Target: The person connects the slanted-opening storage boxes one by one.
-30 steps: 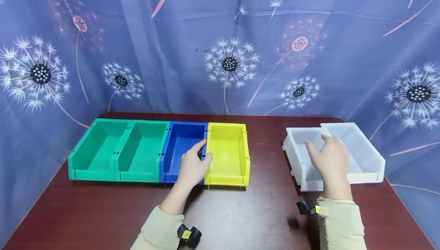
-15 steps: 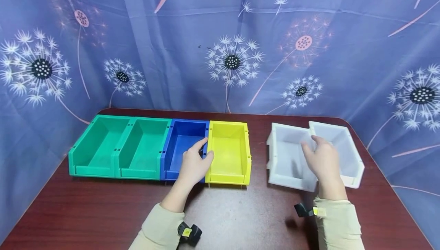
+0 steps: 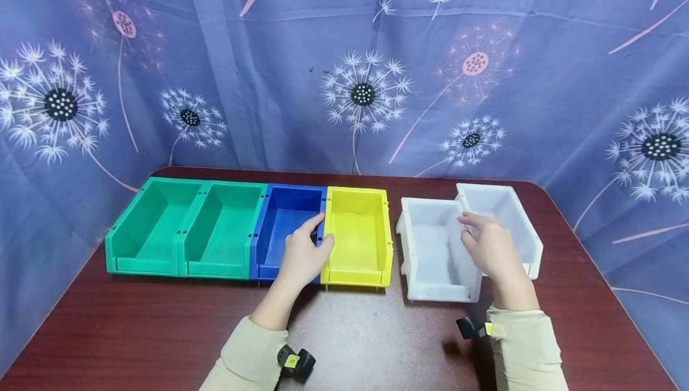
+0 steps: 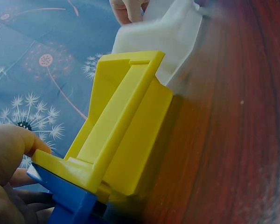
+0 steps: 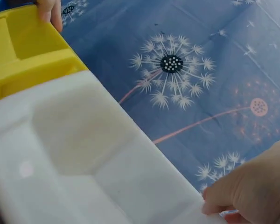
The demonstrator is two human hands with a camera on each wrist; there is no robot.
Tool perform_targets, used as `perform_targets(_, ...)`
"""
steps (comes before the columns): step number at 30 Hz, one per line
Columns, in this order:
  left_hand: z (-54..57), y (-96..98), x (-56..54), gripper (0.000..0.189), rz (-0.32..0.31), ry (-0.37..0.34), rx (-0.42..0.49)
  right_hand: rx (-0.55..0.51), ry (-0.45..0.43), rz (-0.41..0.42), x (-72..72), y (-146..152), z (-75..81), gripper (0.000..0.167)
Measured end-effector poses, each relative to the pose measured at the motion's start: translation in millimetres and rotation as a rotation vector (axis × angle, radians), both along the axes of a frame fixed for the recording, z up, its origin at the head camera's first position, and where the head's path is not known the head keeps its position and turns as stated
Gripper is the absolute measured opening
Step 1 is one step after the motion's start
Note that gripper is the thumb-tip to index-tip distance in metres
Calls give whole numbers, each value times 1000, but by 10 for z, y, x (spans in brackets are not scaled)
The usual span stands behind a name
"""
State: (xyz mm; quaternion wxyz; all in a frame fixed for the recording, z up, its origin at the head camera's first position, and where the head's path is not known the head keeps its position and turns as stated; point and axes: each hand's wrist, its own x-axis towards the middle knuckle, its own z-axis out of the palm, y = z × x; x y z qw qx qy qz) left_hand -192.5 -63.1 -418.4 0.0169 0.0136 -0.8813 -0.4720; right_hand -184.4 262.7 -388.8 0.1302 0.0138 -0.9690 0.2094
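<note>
My left hand (image 3: 302,254) pinches the adjoining side walls of the blue bin (image 3: 284,232) and the yellow bin (image 3: 355,232), thumb on the yellow side. In the left wrist view, the fingers reach behind the blue wall beside the yellow rim. A white bin (image 3: 430,247) stands just right of the yellow one, with a narrow gap between them in the head view. My right hand (image 3: 494,250) grips its right side wall, where it meets a second white bin (image 3: 524,220) set slightly farther back. Part of this second bin is hidden behind the hand.
Two green bins (image 3: 220,229) continue the row to the left of the blue one. Everything rests on a dark red wooden table (image 3: 161,331). A blue curtain (image 3: 290,98) printed with dandelions hangs behind and along both sides.
My right hand has moved left, bringing both white bins from the right side of the table close to the yellow bin. The left hand has kept its hold in the same place.
</note>
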Motion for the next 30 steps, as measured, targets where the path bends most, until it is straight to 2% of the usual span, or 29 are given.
perform_targets(3,1,-3,1,50,-2,-7,12,44,44,-2,6,-33,12,33)
perform_targets(6,4,-1,-1,50,-3,-16,7,74,62,-48,28,-90,36,33)
perform_targets(12,4,6,-2,50,-1,-9,9,156,-71,-170,88,-187,95,38)
perform_targets(14,4,6,1,50,-3,-2,9,156,-80,-185,95,-203,95,37)
perform_targets(22,2,20,8,51,-12,9,8,-26,120,-183,59,-158,60,33)
perform_targets(30,1,19,9,51,-3,-4,-3,-214,174,-267,-27,-150,10,32)
